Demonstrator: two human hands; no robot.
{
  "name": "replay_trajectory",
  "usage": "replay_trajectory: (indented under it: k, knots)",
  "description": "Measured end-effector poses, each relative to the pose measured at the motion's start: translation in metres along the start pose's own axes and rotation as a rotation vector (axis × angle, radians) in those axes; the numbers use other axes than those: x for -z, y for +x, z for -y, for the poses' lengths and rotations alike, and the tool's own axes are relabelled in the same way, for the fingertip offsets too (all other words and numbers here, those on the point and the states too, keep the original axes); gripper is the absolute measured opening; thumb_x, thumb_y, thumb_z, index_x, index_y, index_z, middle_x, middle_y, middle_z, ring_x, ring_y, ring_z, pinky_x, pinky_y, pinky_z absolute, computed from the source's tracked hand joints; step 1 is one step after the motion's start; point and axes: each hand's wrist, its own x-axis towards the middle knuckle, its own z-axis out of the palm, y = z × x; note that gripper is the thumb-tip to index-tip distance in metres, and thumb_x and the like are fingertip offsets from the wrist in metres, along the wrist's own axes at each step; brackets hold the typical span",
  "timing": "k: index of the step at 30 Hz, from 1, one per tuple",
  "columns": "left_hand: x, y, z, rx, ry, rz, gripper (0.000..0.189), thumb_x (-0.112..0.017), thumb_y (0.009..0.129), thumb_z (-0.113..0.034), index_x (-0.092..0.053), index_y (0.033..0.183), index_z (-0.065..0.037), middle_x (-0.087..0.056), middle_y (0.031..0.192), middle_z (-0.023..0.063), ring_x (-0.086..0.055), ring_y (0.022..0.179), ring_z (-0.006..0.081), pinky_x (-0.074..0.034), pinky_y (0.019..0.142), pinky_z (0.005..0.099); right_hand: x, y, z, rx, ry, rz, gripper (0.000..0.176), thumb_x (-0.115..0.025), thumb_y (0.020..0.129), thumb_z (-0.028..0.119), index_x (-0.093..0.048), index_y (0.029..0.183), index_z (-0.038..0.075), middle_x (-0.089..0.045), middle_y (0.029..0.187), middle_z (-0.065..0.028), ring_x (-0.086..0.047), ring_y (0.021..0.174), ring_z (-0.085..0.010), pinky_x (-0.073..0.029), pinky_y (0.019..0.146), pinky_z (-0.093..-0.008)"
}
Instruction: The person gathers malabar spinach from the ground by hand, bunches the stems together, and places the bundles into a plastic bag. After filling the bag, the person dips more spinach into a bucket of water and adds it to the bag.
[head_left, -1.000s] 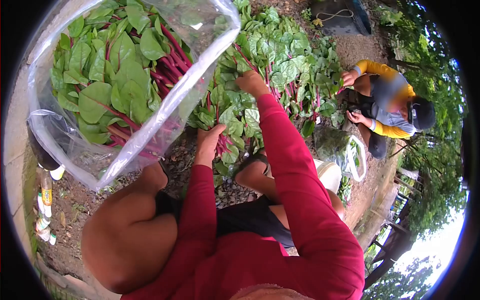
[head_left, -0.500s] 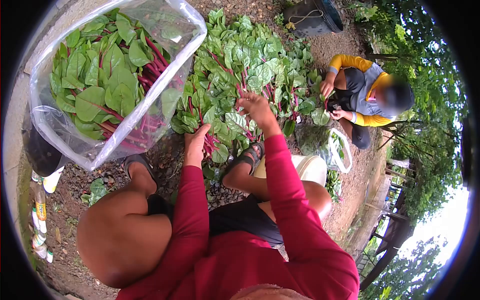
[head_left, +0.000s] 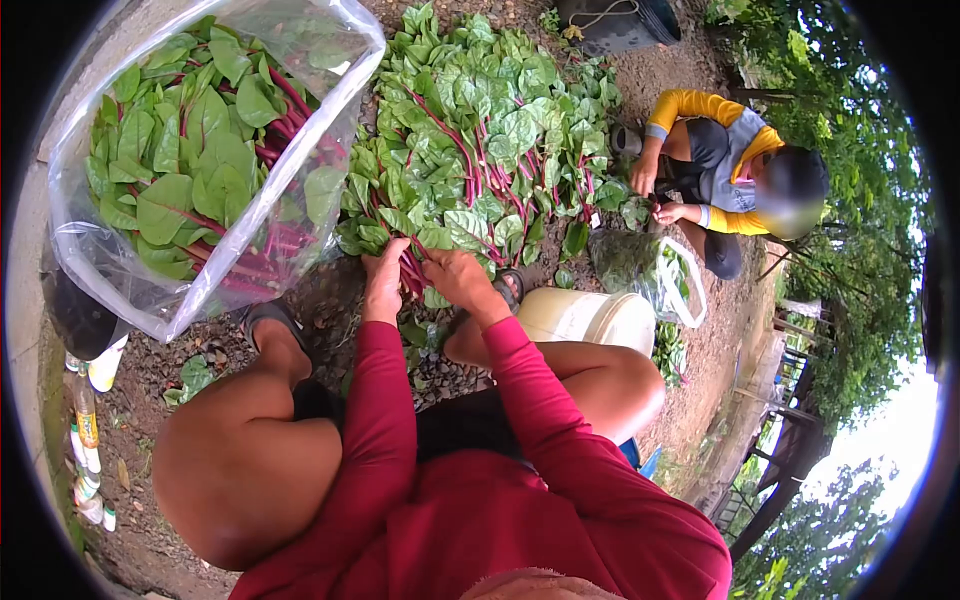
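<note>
My left hand (head_left: 384, 282) is closed around the red stem ends of a bunch of Malabar spinach (head_left: 411, 270), low at the near edge of the leaf pile. Against the other side of the same stems, my right hand (head_left: 462, 278) grips with its fingers curled; its fingertips are partly hidden. A wide pile of Malabar spinach (head_left: 480, 110), green leaves on dark red stems, spreads on the ground beyond both hands. To the left stands a clear plastic bag (head_left: 262, 188), its mouth wide, holding more spinach with stems toward me.
A pale bucket (head_left: 570, 318) lies beside my right knee, near a smaller plastic bag (head_left: 680, 285). A co-worker (head_left: 715, 170) squats at right, handling leaves. A dark bucket (head_left: 615, 28) is at the back. Several bottles (head_left: 85, 420) line the left edge.
My right hand has come down and left from over the pile to the stems by my left hand, and its fingers have closed. My left hand stays on the bunch.
</note>
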Motion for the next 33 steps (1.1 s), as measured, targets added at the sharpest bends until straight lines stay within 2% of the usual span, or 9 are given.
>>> replay_trajectory:
  k: [5,8,9,11,12,14,19,26,33]
  knots:
    - [-0.007,-0.003,0.003,-0.122,0.126,-0.052,0.091,-0.083,0.075,-0.018,-0.025,0.143,0.002,-0.051,0.132,0.0138,-0.055,0.116,0.0242,-0.047,0.099,0.0390,-0.009,0.006,0.000,0.207,-0.106,0.011,0.032,-0.061,0.090,0.027,-0.071,0.110,0.004,-0.069,0.087,-0.0249,-0.068,0.082,-0.0384,-0.053,0.075,-0.0450]
    - [-0.008,0.003,0.013,-0.182,0.079,-0.046,0.089,-0.084,0.071,-0.009,-0.028,0.139,0.005,-0.051,0.131,0.0146,-0.055,0.115,0.0228,-0.046,0.100,0.0374,0.014,0.015,-0.003,0.171,0.020,0.190,0.030,-0.063,0.089,0.025,-0.071,0.109,0.004,-0.071,0.089,-0.0211,-0.070,0.081,-0.0347,-0.053,0.076,-0.0429]
    - [-0.008,0.009,0.014,-0.236,0.085,-0.032,0.086,-0.082,0.070,-0.003,-0.030,0.137,0.005,-0.051,0.131,0.0149,-0.055,0.113,0.0218,-0.046,0.100,0.0358,0.027,0.027,-0.004,-0.081,0.140,0.282,0.028,-0.066,0.087,0.022,-0.073,0.109,0.006,-0.075,0.091,-0.0158,-0.071,0.083,-0.0285,-0.055,0.078,-0.0386]
    - [-0.008,0.010,0.015,-0.267,0.089,-0.046,0.084,-0.081,0.070,-0.002,-0.031,0.136,0.005,-0.052,0.130,0.0148,-0.055,0.112,0.0214,-0.046,0.100,0.0354,0.014,0.076,-0.089,0.273,-0.056,-0.111,0.029,-0.065,0.090,0.020,-0.073,0.112,0.004,-0.075,0.102,-0.0172,-0.072,0.093,-0.0258,-0.055,0.084,-0.0346]
    - [-0.009,0.009,0.016,-0.280,0.093,-0.051,0.083,-0.081,0.070,-0.001,-0.031,0.136,0.005,-0.052,0.129,0.0147,-0.056,0.112,0.0212,-0.046,0.099,0.0353,0.044,0.076,-0.054,-0.182,0.097,-0.194,0.033,-0.063,0.090,0.021,-0.071,0.115,0.001,-0.073,0.108,-0.0215,-0.071,0.099,-0.0300,-0.054,0.088,-0.0361]
    - [-0.007,0.015,0.020,-0.289,0.104,-0.063,0.078,-0.080,0.070,-0.001,-0.036,0.135,0.005,-0.055,0.125,0.0134,-0.058,0.109,0.0214,-0.047,0.098,0.0355,0.051,0.102,-0.089,-0.179,-0.008,-0.338,0.053,-0.068,0.085,0.035,-0.066,0.122,-0.003,-0.069,0.114,-0.0254,-0.067,0.108,-0.0359,-0.052,0.095,-0.0398]
    - [-0.008,0.013,0.019,-0.283,0.095,-0.090,0.067,-0.080,0.072,-0.003,-0.046,0.130,0.004,-0.061,0.118,0.0109,-0.062,0.102,0.0213,-0.049,0.092,0.0358,0.044,0.148,-0.106,-0.222,-0.131,-0.301,0.053,-0.071,0.080,0.038,-0.067,0.115,-0.002,-0.070,0.109,-0.0258,-0.067,0.104,-0.0393,-0.052,0.094,-0.0431]
    - [0.000,0.024,0.024,-0.230,0.070,-0.001,0.085,-0.081,0.071,-0.002,-0.031,0.139,0.006,-0.055,0.126,0.0131,-0.058,0.110,0.0221,-0.047,0.099,0.0356,0.046,0.161,-0.113,-0.156,-0.119,-0.358,0.038,-0.069,0.073,0.029,-0.068,0.098,0.000,-0.070,0.104,-0.0245,-0.066,0.105,-0.0394,-0.052,0.094,-0.0457]
    - [0.000,0.022,0.021,-0.225,0.088,0.014,0.088,-0.085,0.071,-0.007,-0.032,0.140,0.006,-0.055,0.130,0.0137,-0.057,0.113,0.0223,-0.045,0.101,0.0359,0.051,0.160,-0.112,-0.129,0.125,-0.305,0.022,-0.076,0.078,0.013,-0.073,0.095,-0.001,-0.070,0.079,-0.0069,-0.062,0.070,-0.0144,-0.051,0.067,-0.0322]
